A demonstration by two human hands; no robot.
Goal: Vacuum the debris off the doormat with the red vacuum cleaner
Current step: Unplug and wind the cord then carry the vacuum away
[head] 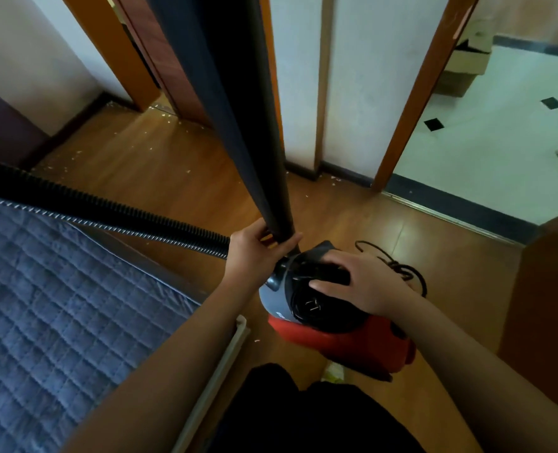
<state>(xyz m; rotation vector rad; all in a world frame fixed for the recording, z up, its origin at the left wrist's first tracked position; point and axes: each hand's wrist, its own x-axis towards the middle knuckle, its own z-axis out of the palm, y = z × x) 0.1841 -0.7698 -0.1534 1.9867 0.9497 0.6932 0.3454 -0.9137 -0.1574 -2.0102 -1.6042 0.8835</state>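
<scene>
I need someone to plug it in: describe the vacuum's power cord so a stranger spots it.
Start at the red and grey canister vacuum cleaner on the wooden floor. Behind the right hand on top of it lies the thin black power cord, loosely tangled. Unlike the thick ribbed black hose, it is slim and smooth.

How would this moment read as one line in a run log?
left hand: grips black tube | right hand: rests on red vacuum cleaner | doormat: unseen

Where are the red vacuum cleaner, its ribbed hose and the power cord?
red vacuum cleaner [352, 341], head view, on its red lower shell.
ribbed hose [107, 207], head view, mid-length of the black corrugation.
power cord [398, 268], head view, on the loose coil beside the right hand.
</scene>
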